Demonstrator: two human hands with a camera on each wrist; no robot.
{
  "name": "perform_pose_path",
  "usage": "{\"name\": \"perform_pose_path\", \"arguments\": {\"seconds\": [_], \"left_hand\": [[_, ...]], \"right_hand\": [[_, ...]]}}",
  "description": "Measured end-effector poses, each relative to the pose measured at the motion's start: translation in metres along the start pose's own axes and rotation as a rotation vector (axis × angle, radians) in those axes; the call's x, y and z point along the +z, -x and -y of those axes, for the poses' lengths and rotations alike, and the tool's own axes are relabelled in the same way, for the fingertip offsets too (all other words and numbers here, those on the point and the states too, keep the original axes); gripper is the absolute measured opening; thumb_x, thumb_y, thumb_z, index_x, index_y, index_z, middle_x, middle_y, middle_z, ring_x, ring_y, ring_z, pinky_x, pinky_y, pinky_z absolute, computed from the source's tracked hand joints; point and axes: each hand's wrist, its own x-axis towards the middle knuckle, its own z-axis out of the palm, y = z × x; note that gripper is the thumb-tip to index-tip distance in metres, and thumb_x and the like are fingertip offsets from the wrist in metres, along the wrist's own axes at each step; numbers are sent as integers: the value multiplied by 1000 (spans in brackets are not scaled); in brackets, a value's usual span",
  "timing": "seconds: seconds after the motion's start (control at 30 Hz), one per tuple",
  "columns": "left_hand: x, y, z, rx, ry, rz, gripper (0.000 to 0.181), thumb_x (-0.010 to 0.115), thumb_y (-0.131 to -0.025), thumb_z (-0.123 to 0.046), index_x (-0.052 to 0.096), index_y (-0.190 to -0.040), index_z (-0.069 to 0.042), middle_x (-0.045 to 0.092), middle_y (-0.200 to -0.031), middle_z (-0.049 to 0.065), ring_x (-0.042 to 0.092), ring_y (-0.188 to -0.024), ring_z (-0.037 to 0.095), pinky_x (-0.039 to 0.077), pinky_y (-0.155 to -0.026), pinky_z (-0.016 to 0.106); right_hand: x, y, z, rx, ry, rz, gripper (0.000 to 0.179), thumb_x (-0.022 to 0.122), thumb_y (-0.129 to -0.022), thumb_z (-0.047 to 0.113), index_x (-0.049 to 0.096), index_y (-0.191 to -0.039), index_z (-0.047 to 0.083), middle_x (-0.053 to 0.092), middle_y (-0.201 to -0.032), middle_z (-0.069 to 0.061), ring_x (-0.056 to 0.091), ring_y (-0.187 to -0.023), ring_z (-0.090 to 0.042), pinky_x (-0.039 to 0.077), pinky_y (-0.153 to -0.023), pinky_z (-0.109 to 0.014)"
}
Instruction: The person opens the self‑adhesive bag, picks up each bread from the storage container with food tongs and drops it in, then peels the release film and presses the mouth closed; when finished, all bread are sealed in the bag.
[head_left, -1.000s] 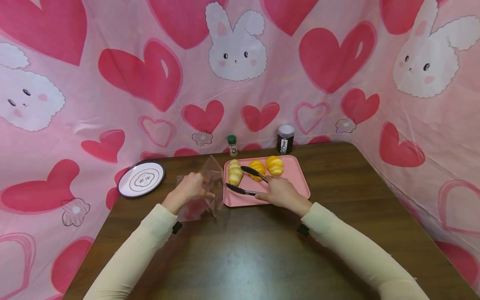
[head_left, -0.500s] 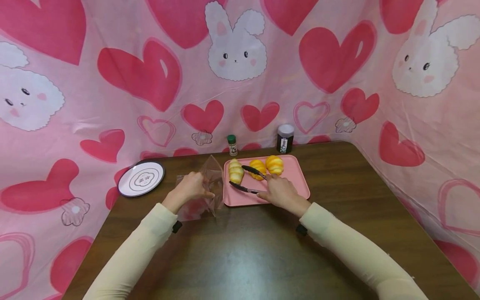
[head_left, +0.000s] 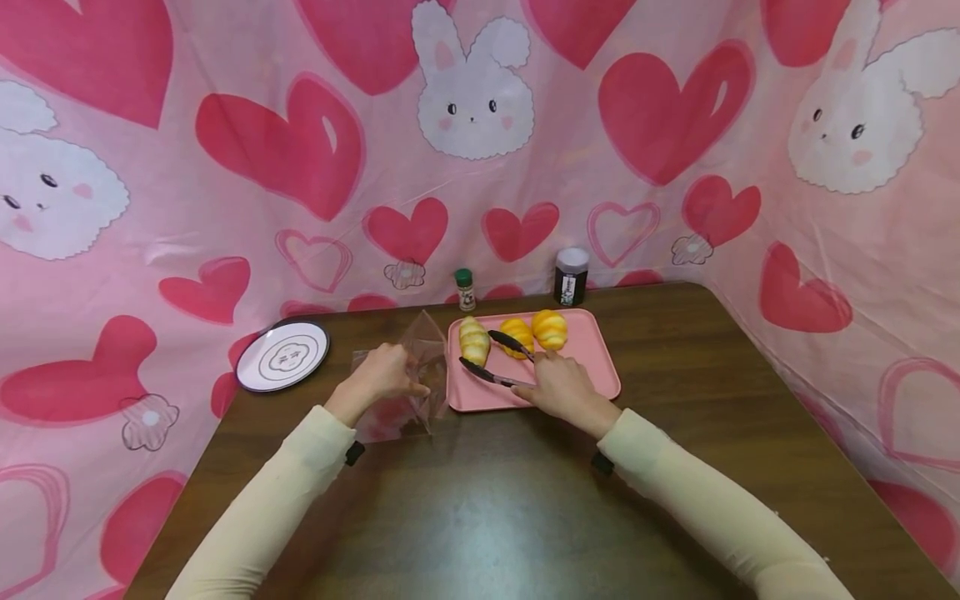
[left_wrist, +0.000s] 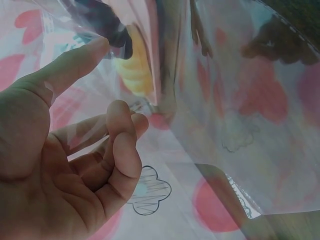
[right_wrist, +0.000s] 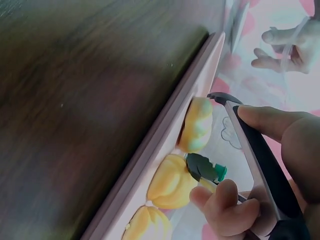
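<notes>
My left hand holds a clear plastic bag beside the tray's left edge, its mouth spread. In the left wrist view, the thumb is stretched out and the fingers are curled, apart from it. My right hand grips black-tipped tongs. Their tips lie on either side of a pale yellow bread roll, one at its front end, the other between it and the middle orange-yellow bread roll. Another bread roll sits at the right. All three lie on a pink tray.
A white plate with a dark rim lies at the table's left edge. Behind the tray stand a green-capped shaker and a dark jar with a pale lid. Heart-patterned cloth hangs close behind the brown table.
The tongs have shifted slightly right and their tips have come a little closer together. The pale roll has moved slightly right with them. My left hand and the bag look unchanged.
</notes>
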Motion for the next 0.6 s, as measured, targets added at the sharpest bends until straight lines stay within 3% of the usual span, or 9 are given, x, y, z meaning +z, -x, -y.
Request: {"name": "perform_pose_path", "arguments": {"seconds": [0.13, 0.37, 0.6], "left_hand": [[1, -1, 1, 1, 12, 7, 36, 86, -75, -39, 75, -96, -11, 71, -80, 0, 61, -71, 18, 58, -71, 34], [1, 0, 2, -9, 15, 15, 34, 86, -76, -38, 75, -94, -11, 70, -78, 0, 60, -70, 17, 57, -69, 32], [1, 0, 3, 3, -11, -2, 37, 86, -75, -39, 74, -94, -10, 68, -77, 1, 59, -69, 18, 56, -68, 32]], "right_hand": [[3, -2, 3, -15, 21, 1, 58, 72, -83, 57, 66, -105, 3, 60, -83, -8, 55, -64, -24, 51, -59, -36], [5, -5, -2, -114, 117, -37, 58, 73, -84, 54, 66, -111, 3, 60, -85, -8, 55, -60, -23, 55, -60, -37], [-2, -5, -14, -126, 115, -36, 61, 73, -84, 54, 63, -119, 5, 50, -73, -4, 53, -57, -23, 50, -56, -36]]}}
